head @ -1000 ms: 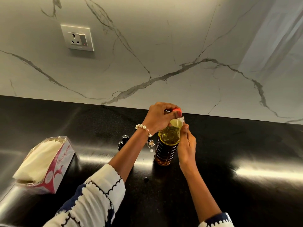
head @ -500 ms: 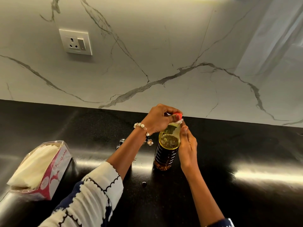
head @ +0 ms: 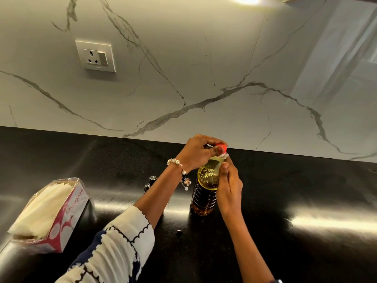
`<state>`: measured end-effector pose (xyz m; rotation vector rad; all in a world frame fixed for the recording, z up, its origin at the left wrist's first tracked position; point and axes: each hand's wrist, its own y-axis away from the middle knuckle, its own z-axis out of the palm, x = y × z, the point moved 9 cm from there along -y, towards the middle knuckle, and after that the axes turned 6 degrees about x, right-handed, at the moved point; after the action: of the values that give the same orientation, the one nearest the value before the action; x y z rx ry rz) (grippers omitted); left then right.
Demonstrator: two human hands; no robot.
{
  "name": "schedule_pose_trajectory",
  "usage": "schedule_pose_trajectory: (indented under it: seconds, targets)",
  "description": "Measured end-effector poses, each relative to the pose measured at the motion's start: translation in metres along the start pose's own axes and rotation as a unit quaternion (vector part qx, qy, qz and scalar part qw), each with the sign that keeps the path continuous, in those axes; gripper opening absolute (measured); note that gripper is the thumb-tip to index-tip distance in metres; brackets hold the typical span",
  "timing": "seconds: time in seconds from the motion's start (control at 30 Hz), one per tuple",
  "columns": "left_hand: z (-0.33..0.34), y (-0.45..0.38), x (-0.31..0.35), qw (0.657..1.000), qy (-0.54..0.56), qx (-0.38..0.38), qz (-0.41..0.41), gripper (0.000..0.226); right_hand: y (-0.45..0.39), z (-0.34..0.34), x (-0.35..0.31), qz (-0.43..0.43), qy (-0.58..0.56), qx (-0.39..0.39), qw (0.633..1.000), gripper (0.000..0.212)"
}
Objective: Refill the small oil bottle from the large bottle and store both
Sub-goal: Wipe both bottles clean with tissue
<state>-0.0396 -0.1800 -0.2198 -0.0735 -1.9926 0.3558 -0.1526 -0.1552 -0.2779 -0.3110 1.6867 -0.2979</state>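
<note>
On black counter [head: 285, 190]: left hand [head: 196, 153] grips red cap [head: 221, 147]; right hand [head: 229, 185] steadies large bottle [head: 205, 193].

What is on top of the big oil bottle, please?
A red cap sits on the large bottle, gripped by the left hand. The fingers cover most of it, so its seal cannot be seen.

Both forearms reach forward and meet at the large bottle [head: 205, 193]. The left hand [head: 199, 153] arches over the bottle's top, fingers curled down round the red cap [head: 221, 147], a bead bracelet at its wrist. The right hand [head: 229, 186] lies against the bottle's right side just below the neck, thumb up and fingers wrapped round the shoulder.
</note>
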Motion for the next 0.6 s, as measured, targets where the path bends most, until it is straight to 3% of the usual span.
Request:
schedule_pose_trajectory:
  seconds: [0.2,0.33,0.43,0.6]
  targets:
    - [-0.002,-0.001,0.002,1.000,-0.015,0.018,0.006,0.024,-0.026,0.009,0.003,0.069,-0.064,-0.063,0.994,0.074]
    - [-0.001,0.000,0.002,1.000,-0.012,0.023,0.005,0.023,-0.005,0.006,0.008,0.060,-0.074,-0.033,0.995,0.076]
    - [-0.001,0.001,0.001,1.000,-0.007,0.017,0.003,0.024,0.014,0.001,0.013,0.074,-0.065,0.000,0.995,0.092]
    - [0.005,0.003,0.003,1.000,0.019,-0.024,-0.002,0.026,0.033,-0.024,0.008,0.078,-0.061,0.133,0.986,0.050]
